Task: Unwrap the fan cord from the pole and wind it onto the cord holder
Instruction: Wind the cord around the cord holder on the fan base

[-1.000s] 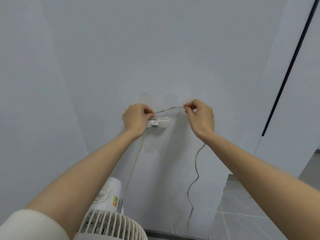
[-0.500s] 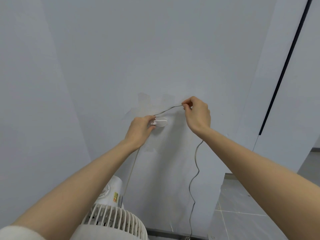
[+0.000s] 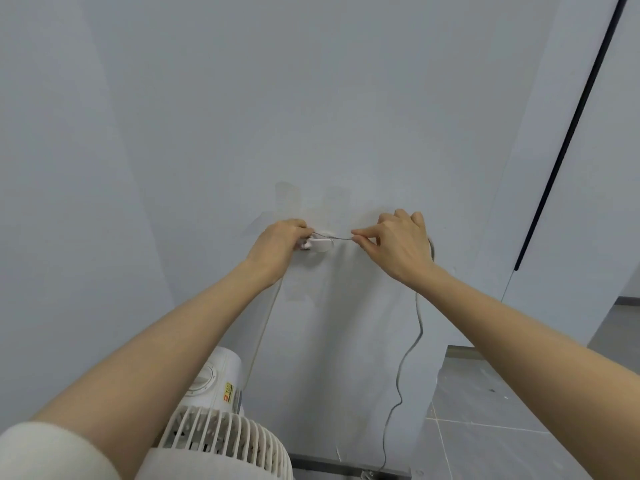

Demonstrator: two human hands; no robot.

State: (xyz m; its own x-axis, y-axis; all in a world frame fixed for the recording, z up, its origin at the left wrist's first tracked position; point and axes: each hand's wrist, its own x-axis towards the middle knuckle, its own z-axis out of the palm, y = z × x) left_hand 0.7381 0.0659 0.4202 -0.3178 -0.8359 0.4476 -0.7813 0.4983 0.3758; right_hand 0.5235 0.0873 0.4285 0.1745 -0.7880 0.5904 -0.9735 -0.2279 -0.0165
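1. Since prev. frame, R hand (image 3: pixel 398 245) is being lowered level w/ the cord holder (image 3: pixel 320 244) and nearer to it; cord (image 3: pixel 343 239) is being pinched betw. thumb & forefinger, other fingers loosely bent.
2. L hand (image 3: pixel 280 244) is being held at the holder's left end, fingers curled on the cord.
3. Cord is being stretched betw. hands over the wall-mounted holder; slack is hanging to the floor (image 3: pixel 502 427), right of the fan (image 3: pixel 221 434).

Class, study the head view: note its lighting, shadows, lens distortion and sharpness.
Head view: light is soft and even, with no glare on the wall; only a faint shadow sits under the holder; the wide lens leans the dark strip at right and enlarges the near fan and sleeve; the thin cord looks sharp.
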